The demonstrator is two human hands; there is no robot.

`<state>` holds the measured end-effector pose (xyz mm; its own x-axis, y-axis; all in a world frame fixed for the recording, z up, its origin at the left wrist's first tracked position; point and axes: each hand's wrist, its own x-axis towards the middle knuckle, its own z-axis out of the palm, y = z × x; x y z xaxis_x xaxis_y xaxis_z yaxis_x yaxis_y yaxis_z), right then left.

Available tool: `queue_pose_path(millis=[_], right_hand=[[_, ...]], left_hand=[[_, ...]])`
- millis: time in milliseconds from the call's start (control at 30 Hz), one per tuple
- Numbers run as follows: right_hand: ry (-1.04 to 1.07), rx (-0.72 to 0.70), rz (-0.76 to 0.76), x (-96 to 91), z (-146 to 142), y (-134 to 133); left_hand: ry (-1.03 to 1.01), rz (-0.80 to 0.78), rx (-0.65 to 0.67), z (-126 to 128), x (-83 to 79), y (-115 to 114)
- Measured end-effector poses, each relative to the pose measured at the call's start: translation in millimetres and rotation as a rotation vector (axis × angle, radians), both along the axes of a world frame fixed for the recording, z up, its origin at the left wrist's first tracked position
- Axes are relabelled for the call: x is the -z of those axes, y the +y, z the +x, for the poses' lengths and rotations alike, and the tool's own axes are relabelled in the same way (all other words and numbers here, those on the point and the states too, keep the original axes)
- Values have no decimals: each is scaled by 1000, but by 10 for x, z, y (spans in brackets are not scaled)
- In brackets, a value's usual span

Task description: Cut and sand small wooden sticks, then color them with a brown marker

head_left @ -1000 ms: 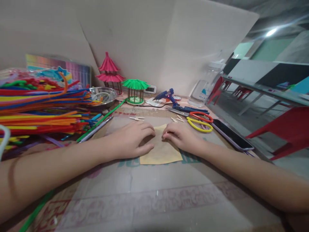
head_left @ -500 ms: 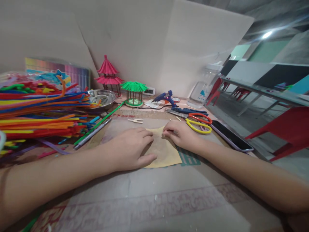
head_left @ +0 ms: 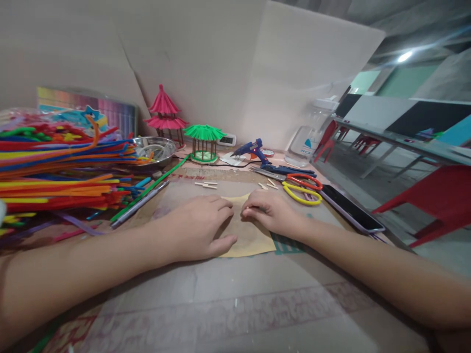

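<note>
A yellowish sheet (head_left: pixel 253 238), like sandpaper or thick paper, lies on the work surface. My left hand (head_left: pixel 204 225) rests palm down on its left part, fingers stretched and thumb apart. Over the right part, my right hand (head_left: pixel 267 211) is closed, thumb and fingertips pressed together low against the sheet. Whatever the pinch holds is too small or hidden to make out. Short pale wooden sticks (head_left: pixel 206 185) lie beyond my left hand, and similar stick pieces (head_left: pixel 271 183) lie just behind my right hand.
Scissors (head_left: pixel 301 186), a phone (head_left: pixel 353 208), a blue glue gun (head_left: pixel 253 148) and a water bottle (head_left: pixel 303 139) stand or lie to the right and back. Green-roofed (head_left: pixel 205 142) and pink-roofed models (head_left: pixel 165 115) stand behind. Pipe cleaners (head_left: pixel 62 157) pile up at left, near a metal bowl (head_left: pixel 158 147).
My right hand has slid a little left and nearer over the sheet, uncovering more of the stick pieces behind it. My left hand stays in place.
</note>
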<state>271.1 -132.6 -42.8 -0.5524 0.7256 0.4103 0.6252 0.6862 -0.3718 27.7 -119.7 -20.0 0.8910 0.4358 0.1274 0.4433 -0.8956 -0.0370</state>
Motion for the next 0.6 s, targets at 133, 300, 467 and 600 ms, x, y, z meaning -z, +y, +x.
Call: queue_pose_path(millis=[133,300,467,600], right_hand=[[-10,95,44,-6,6,8],[26,-1,-17,-11,-14,-27],[-16,99,12,-24,-10,-29],[-9,-3,-31,-26,-3,-43]], left_hand=[[1,3,5,-1,-1,1],[6,4,4,0,-4,8],[4,-3,2,7,-2,11],[-6,-6,5,2,8,14]])
